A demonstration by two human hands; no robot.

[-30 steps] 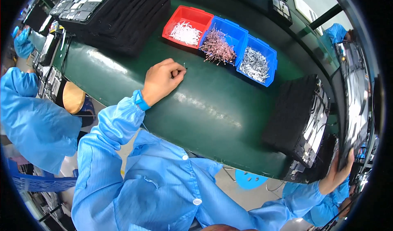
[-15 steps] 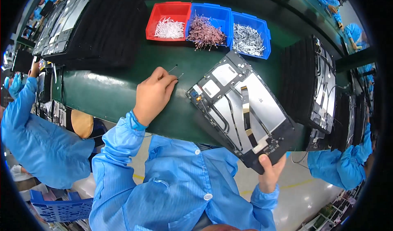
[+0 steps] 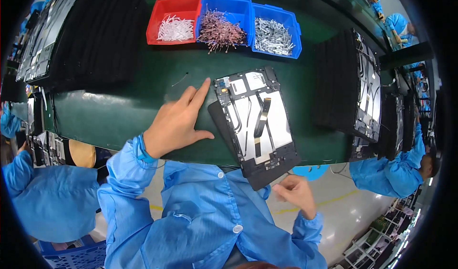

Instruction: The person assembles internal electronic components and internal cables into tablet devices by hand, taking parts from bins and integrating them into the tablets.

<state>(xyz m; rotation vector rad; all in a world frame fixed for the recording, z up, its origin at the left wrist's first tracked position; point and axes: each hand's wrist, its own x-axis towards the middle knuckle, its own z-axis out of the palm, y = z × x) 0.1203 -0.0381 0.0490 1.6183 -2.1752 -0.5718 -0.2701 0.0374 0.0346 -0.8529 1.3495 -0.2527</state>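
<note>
A tablet housing [image 3: 281, 118] lies face down with its inside showing: silvery plates, black cables and a flat ribbon cable [image 3: 262, 121]. Under it a second black slab [image 3: 220, 118] sticks out at the left and lower edges. My left hand [image 3: 174, 121] is spread, its index fingertip by the tablet's upper left corner. Nothing shows in its fingers. Just off the tablet's lower right corner, my right hand [image 3: 296, 192] has its fingers curled in, with nothing visible in them. A thin wire with a dark tip [image 3: 180, 79] lies on the green table beyond my left hand.
At the back stand a red bin [image 3: 174, 6] of white strips, a blue bin [image 3: 238, 5] of pinkish wired parts and another blue bin [image 3: 276, 14] of silvery pieces. Tall black stacks of tablet housings rise at left [image 3: 90, 40] and right [image 3: 336, 83]. Co-workers sit on both sides.
My right hand has let go of the tablet, which now lies on the table, turned more upright. My left hand has gone from a pinch on a thin wire to spread fingers.
</note>
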